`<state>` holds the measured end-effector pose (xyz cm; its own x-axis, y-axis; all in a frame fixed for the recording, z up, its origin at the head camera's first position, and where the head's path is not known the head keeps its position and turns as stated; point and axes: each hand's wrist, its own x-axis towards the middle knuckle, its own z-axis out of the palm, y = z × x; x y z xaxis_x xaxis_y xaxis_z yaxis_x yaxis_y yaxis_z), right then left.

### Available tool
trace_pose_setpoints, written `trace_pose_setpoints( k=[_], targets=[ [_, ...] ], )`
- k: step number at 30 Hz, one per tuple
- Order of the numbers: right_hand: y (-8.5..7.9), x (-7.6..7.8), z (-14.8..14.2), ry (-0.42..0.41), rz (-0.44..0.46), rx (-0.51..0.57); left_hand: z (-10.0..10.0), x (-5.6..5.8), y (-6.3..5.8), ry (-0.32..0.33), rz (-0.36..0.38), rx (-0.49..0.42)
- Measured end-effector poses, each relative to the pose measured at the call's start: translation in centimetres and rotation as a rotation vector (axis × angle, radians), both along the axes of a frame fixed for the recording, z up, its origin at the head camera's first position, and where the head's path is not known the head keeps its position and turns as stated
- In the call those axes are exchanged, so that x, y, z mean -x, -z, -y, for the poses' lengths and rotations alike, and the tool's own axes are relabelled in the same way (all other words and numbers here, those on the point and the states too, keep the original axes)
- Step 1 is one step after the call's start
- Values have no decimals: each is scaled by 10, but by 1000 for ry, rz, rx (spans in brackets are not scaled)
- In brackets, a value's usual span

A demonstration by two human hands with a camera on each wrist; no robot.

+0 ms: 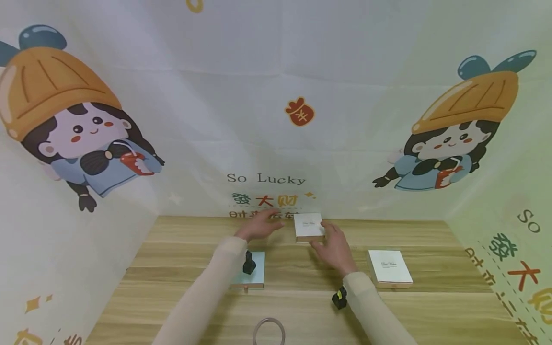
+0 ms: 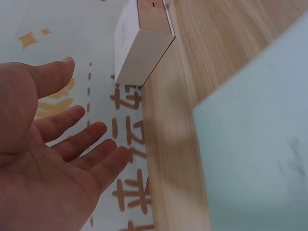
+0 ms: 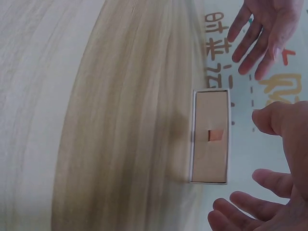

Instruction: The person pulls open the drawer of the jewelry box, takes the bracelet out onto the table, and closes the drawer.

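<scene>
A small white box (image 1: 308,225) with printed lettering lies at the back of the table, close to the wall. Its tan front (image 3: 211,154) carries a little orange tab. My left hand (image 1: 261,225) is held to the left of this box, fingers apart and a gap between them and the box. To the right is my right hand (image 1: 335,247), thumb and fingers spread around the box's near right corner. The right wrist view shows that hand (image 3: 276,192) beside the box with nothing in its grip; whether a fingertip touches is unclear.
A pale blue box (image 1: 258,268) is partly hidden under my left forearm. Another white box (image 1: 390,267) lies to the right, near my right wrist. A greyish ring (image 1: 255,332) is at the front. A printed cloth wall (image 1: 345,143) bounds the wooden table (image 1: 297,297) behind.
</scene>
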<state>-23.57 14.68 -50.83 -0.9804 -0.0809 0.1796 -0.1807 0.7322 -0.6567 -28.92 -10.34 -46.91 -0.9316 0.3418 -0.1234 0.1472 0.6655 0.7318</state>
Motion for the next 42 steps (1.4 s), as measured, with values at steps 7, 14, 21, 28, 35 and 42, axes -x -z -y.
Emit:
trace_pose_setpoints(
  k=[7, 14, 21, 28, 35, 42],
  targets=[
    [3, 5, -2, 51, 69, 122, -26, 12, 7, -8, -5, -41],
    [5, 12, 2, 117, 131, 248, -41, 22, 16, -28, 3, -18],
    [10, 17, 6, 187, 136, 260, -50, 29, 26, -82, -21, -11],
    [15, 21, 6, 259, 175, 289, -63, 32, 31, -91, -95, 7],
    [17, 21, 6, 283, 177, 293, -69, 31, 34, -99, -83, -23],
    [15, 22, 8, 290, 187, 297, -70, 34, 38, -118, -74, -26]
  ],
)
